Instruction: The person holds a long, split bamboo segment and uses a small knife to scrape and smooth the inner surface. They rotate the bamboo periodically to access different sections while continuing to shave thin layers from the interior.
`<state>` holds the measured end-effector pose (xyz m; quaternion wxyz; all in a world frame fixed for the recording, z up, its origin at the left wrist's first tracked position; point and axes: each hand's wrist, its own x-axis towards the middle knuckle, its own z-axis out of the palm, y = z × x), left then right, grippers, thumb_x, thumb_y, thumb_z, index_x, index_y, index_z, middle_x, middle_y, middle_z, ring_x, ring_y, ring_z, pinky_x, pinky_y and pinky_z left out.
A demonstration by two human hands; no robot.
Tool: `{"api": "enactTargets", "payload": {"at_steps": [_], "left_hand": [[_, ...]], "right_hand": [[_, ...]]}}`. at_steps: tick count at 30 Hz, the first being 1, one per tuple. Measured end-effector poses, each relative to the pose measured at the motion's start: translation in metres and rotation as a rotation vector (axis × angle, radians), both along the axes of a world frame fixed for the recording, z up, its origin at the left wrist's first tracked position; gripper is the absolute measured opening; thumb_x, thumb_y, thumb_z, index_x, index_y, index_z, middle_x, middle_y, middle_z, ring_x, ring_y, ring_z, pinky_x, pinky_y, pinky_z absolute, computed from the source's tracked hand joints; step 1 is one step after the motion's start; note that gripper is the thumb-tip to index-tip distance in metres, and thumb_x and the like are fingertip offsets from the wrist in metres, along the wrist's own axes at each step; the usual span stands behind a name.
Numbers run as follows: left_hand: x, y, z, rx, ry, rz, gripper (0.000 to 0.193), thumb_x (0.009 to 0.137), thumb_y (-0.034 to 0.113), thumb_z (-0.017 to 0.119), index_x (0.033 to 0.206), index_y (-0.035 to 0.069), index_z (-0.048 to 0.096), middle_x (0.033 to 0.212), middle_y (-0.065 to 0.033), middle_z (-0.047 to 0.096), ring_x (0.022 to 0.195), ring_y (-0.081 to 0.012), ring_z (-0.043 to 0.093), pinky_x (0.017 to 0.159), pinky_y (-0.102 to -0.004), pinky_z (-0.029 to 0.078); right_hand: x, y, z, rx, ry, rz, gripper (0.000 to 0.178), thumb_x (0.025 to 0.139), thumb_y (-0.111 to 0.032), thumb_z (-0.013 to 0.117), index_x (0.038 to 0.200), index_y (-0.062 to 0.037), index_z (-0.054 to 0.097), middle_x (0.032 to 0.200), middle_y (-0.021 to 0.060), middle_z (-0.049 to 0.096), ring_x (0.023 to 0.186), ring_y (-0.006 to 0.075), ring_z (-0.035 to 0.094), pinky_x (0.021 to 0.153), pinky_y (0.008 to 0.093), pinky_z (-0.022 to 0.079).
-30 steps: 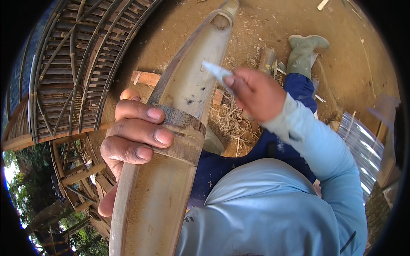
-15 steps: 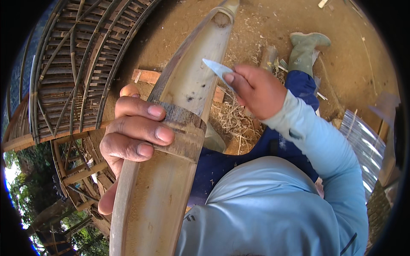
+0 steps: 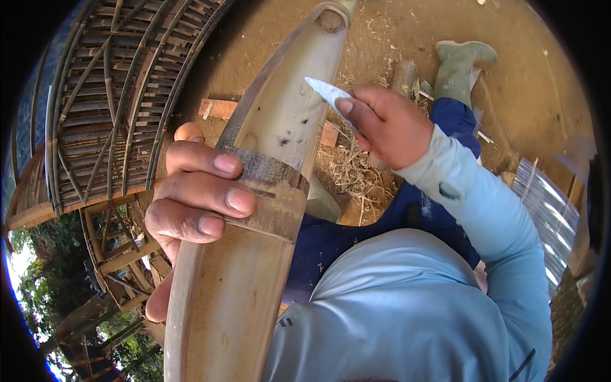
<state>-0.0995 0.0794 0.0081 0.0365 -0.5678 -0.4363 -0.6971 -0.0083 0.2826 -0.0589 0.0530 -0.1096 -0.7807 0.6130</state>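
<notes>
Since the earlier frame, the right hand (image 3: 391, 130) shifts slightly toward the far end of the split bamboo (image 3: 232, 299), carrying the pale pointed blade (image 3: 328, 92) with it; the left hand (image 3: 191, 194) stays at the same band.

Right grip: closed on the blade's near end, pinched between thumb and fingers. Blade tip lies over the hollow, inside the bamboo's right edge; contact with the surface cannot be determined.

Left grip: grasping the bamboo, wrapped over its left edge, three fingertips resting on the dark cross band (image 3: 273, 191), thumb lower on the outer left side.

Bamboo position: open face up, slanting in front of the person, left of the light blue shirt (image 3: 394, 318). Dark specks mark the hollow beyond the band.

Surroundings: curled shavings (image 3: 356, 178) lie on the brown ground (image 3: 522, 76) beyond the bamboo's right edge, near a green boot (image 3: 453, 73).
</notes>
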Motion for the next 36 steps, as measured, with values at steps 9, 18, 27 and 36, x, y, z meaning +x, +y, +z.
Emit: {"api": "enactTargets", "payload": {"at_steps": [9,18,27,36], "left_hand": [[0.008,-0.003,-0.003,0.018,-0.03,-0.01,0.081,0.09,0.081,0.025,0.093,0.011,0.065,0.084,-0.0122,0.07,0.096,-0.0292,0.059,0.113,-0.0496,0.024],[0.002,-0.005,-0.003,0.011,-0.025,-0.021,0.083,0.089,0.082,0.026,0.093,0.009,0.066,0.087,-0.014,0.071,0.098,-0.0309,0.06,0.112,-0.0497,0.025],[-0.008,-0.007,-0.003,-0.028,0.041,-0.084,0.085,0.087,0.084,0.029,0.101,0.009,0.066,0.095,-0.0143,0.071,0.104,-0.0311,0.057,0.114,-0.0501,0.021],[-0.008,-0.007,-0.005,0.01,0.002,-0.082,0.085,0.089,0.082,0.026,0.096,0.007,0.065,0.091,-0.0181,0.071,0.101,-0.033,0.059,0.117,-0.0507,0.023]], "right_hand": [[0.018,-0.025,0.011,-0.006,0.048,0.07,0.031,0.1,-0.027,0.055,0.084,-0.0003,0.057,0.07,0.0215,0.055,0.062,0.0393,0.053,0.06,0.0475,0.042],[0.021,-0.023,0.026,0.009,0.085,0.154,0.033,0.101,-0.028,0.054,0.082,-0.0014,0.057,0.07,0.0213,0.056,0.066,0.0408,0.057,0.063,0.0486,0.044],[0.02,-0.024,0.021,0.016,0.096,0.108,0.032,0.1,-0.028,0.055,0.082,-0.0015,0.056,0.067,0.0217,0.055,0.062,0.0425,0.056,0.058,0.0486,0.043],[0.033,-0.038,0.015,0.076,0.206,0.069,0.034,0.104,-0.027,0.05,0.08,-0.0036,0.051,0.06,0.0101,0.052,0.054,0.0241,0.054,0.053,0.0383,0.043]]}}
